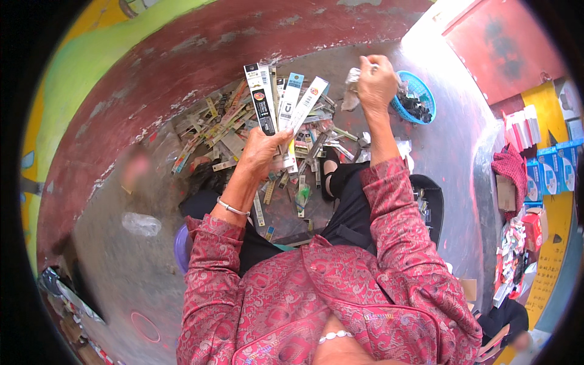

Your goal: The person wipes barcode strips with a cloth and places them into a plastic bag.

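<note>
My left hand (267,149) is closed round the lower ends of several long, narrow printed packets (285,112), fanned out and pointing away from me. They are black, white and light blue. Farther off to the right, my raised right hand (377,85) has its fingers bent together on a crumpled, whitish plastic wrapper (351,90) that hangs at its left side. Behind and under the fan, a loose heap of similar narrow strips (213,131) spreads over the floor. Just right of my right hand stands a round blue basket (431,91) with black pieces inside.
My knees are apart around the near strips. A purple rounded object (182,249) sits by my left leg; a black container (429,201) with small items is by my right. Clear plastic (141,224) lies at left. Blue boxes (550,167) line the right wall.
</note>
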### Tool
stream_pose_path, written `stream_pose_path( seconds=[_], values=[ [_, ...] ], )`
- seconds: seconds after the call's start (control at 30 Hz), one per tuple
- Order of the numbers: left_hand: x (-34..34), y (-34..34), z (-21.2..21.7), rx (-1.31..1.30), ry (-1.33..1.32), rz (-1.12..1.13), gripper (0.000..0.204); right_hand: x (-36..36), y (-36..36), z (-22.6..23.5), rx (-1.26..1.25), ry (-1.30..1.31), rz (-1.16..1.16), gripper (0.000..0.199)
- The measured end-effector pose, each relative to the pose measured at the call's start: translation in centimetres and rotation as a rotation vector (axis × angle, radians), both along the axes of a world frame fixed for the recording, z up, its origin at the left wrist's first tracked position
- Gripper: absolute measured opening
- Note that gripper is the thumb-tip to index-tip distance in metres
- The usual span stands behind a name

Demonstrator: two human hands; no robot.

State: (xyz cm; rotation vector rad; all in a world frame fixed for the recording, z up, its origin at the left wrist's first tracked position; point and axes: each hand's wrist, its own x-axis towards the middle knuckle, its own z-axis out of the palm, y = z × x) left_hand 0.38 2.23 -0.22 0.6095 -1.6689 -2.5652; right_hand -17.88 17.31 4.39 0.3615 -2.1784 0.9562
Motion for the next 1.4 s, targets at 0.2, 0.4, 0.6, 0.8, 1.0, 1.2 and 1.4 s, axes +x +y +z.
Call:
stream_pose_path(
  seconds=[0.2, 0.4, 0.6, 0.8, 1.0, 1.2, 1.4],
  values=[
    [-0.8, 0.4, -0.6, -0.021, 0.049, 0.074, 0.017, 5.9, -2.2, 0.4, -0.174, -0.587, 0.552, 0.037],
    [-1.0, 0.4, -2.2, -0.459, 0.099, 0.079, 0.014, 6.9, -4.6, -1.5, 0.172, -0.551, 0.428, 0.037],
    [-0.5, 0.5, -0.6, -0.064, 0.081, -0.009, 0.015, 5.0, -2.9, -2.0, -0.099, -0.815, 0.670, 0.017],
    [-0.5, 0.0, -0.6, 0.044, 0.073, 0.017, 0.018, 5.2, -2.2, -0.7, -0.601, -0.995, 0.888, 0.015],
    [-0.9, 0.2, -0.7, 0.059, 0.100, -0.014, 0.020, 5.2, -2.5, -0.9, -0.568, -0.771, 0.790, 0.018],
    [-1.0, 0.2, -0.9, 0.040, 0.074, 0.106, 0.022, 4.0, -1.0, 0.3, -0.441, -0.650, 0.483, 0.023],
    [-1.3, 0.4, -0.6, 0.019, 0.049, 0.030, 0.021, 8.4, -4.4, -0.5, 0.015, 0.082, 0.579, 0.010]
  ],
)
